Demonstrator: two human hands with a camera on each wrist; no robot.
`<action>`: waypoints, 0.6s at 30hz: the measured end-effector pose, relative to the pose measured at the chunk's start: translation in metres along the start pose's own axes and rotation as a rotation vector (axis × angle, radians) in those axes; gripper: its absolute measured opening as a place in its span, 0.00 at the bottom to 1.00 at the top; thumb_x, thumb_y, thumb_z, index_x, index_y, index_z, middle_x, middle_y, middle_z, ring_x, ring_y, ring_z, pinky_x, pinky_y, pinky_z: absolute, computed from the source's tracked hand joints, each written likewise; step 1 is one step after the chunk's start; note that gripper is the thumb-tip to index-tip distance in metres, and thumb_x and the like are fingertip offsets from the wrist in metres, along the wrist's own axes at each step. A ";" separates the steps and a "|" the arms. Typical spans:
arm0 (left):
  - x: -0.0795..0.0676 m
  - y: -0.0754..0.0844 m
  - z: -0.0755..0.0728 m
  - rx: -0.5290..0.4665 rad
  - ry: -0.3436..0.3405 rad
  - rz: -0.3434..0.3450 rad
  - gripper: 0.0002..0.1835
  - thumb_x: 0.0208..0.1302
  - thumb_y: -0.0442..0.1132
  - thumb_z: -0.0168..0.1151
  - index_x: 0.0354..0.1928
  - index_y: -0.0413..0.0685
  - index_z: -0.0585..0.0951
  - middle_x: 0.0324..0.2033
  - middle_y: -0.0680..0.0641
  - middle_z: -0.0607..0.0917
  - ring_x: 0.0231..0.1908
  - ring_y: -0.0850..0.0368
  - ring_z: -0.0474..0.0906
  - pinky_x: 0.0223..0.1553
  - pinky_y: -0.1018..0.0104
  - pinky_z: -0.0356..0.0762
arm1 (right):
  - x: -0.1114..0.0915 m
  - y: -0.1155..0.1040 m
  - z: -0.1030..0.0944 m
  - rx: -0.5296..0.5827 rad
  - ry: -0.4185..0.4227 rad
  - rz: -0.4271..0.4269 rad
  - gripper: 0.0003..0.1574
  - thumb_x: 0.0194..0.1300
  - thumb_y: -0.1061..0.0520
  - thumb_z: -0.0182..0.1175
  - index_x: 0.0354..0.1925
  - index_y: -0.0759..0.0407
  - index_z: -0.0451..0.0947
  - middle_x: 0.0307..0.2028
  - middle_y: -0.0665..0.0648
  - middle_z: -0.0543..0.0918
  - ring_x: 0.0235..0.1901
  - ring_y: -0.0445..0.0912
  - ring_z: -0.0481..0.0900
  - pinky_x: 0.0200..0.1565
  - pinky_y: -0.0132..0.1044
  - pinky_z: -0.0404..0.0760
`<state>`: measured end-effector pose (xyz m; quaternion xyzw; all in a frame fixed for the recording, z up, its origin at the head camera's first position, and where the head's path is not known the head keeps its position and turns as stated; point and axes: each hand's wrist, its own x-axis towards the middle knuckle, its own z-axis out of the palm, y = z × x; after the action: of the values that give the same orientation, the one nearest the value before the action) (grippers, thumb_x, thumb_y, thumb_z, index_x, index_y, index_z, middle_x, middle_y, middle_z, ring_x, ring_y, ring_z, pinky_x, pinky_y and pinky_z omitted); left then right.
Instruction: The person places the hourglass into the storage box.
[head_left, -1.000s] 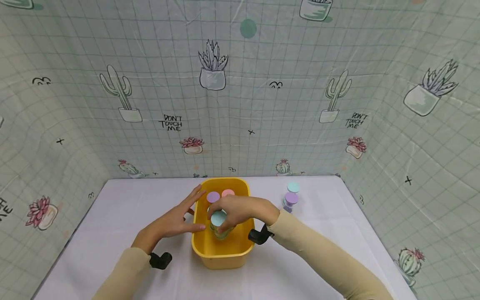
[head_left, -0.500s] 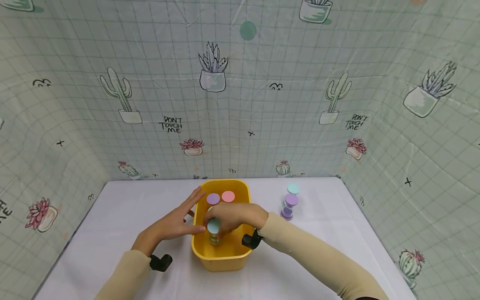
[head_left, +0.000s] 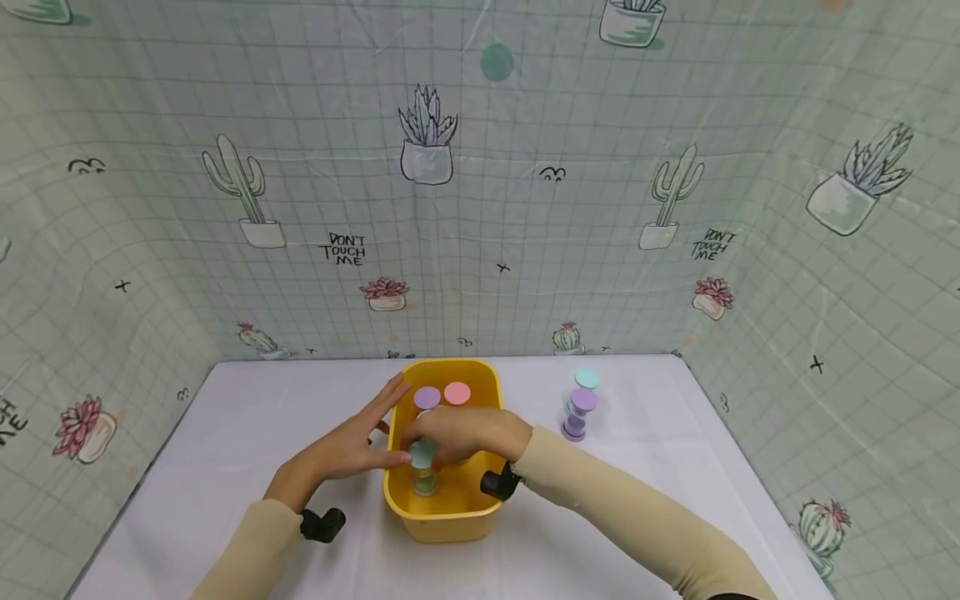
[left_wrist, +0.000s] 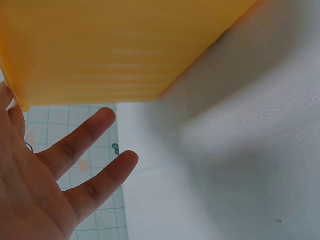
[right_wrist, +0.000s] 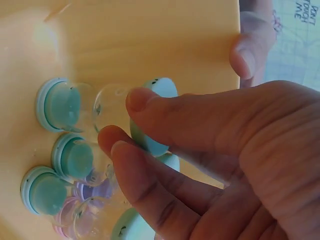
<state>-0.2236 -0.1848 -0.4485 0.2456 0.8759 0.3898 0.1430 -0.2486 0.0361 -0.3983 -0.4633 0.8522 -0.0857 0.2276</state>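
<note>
In the head view my right hand (head_left: 461, 432) reaches into a yellow bin (head_left: 446, 515) and holds a teal-capped sand timer (head_left: 424, 482), which stands upright near the bin's left wall. The right wrist view shows thumb and fingers pinching this timer's (right_wrist: 112, 107) upper end. Beside it are several other timers with teal, purple and pink ends. A purple-capped sand timer (head_left: 427, 397) and a pink-capped sand timer (head_left: 457, 392) sit at the bin's far end. My left hand (head_left: 345, 442) touches the bin's left rim with spread, straight fingers, its thumb over the edge.
Right of the bin, a purple sand timer (head_left: 577, 412) stands on the white table (head_left: 637, 508), with a teal-capped sand timer (head_left: 587, 378) just behind it. A cactus-print cloth (head_left: 495, 208) hangs at the back and both sides.
My right hand has lowered the teal-capped timer and shifted it slightly left, toward the bin's left wall. The left hand stays at the rim.
</note>
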 end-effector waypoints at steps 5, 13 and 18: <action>0.001 0.000 0.000 0.001 -0.002 -0.001 0.56 0.63 0.60 0.69 0.84 0.60 0.46 0.84 0.51 0.36 0.61 0.43 0.74 0.55 0.37 0.79 | -0.001 0.000 0.000 -0.001 0.020 0.009 0.23 0.61 0.59 0.75 0.55 0.50 0.85 0.50 0.44 0.87 0.45 0.37 0.81 0.54 0.25 0.81; 0.001 -0.001 0.001 0.002 0.006 0.011 0.56 0.63 0.60 0.69 0.84 0.59 0.46 0.84 0.51 0.36 0.59 0.43 0.75 0.55 0.37 0.79 | -0.021 0.003 -0.011 0.108 0.062 0.028 0.23 0.65 0.63 0.70 0.58 0.55 0.84 0.53 0.49 0.88 0.40 0.39 0.82 0.46 0.24 0.82; 0.001 0.000 0.003 -0.005 0.014 0.000 0.56 0.62 0.60 0.69 0.84 0.60 0.47 0.84 0.52 0.36 0.59 0.43 0.74 0.55 0.38 0.79 | -0.058 0.028 -0.026 0.248 0.209 0.013 0.22 0.69 0.60 0.67 0.60 0.61 0.81 0.57 0.57 0.86 0.48 0.46 0.87 0.49 0.31 0.86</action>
<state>-0.2234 -0.1822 -0.4504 0.2424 0.8760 0.3936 0.1374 -0.2550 0.0981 -0.3677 -0.4147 0.8571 -0.2364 0.1935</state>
